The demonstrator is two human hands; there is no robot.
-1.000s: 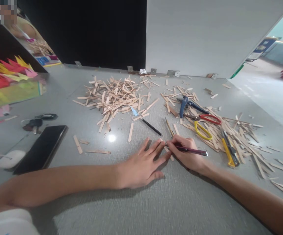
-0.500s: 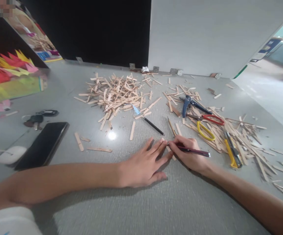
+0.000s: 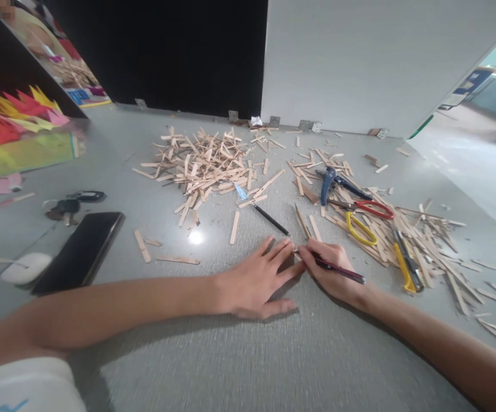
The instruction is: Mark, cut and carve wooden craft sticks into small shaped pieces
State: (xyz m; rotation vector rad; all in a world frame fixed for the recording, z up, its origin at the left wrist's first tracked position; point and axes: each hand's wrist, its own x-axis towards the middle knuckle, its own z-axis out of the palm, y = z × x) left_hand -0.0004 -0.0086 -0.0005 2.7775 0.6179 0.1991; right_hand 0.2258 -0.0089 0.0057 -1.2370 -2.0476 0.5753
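My left hand (image 3: 254,283) lies flat on the grey table (image 3: 239,366), fingers spread, its fingertips pressing down a small wooden stick that is mostly hidden beneath them. My right hand (image 3: 331,272) is closed around a dark maroon pen (image 3: 338,270), whose tip touches the stick right at my left fingertips. A black pencil (image 3: 269,220) lies just beyond my left hand.
A heap of cut wooden sticks (image 3: 200,163) sits behind; more sticks (image 3: 428,246) spread right, with blue pliers (image 3: 327,183), red scissors (image 3: 370,209), yellow-handled scissors (image 3: 359,229), a yellow cutter (image 3: 405,266). A phone (image 3: 80,252), keys (image 3: 70,206), white mouse (image 3: 27,268) lie left.
The pen's rear end has tilted lower and the hands have shifted slightly on the stick; the camera view has drifted a little. Nothing else has moved.
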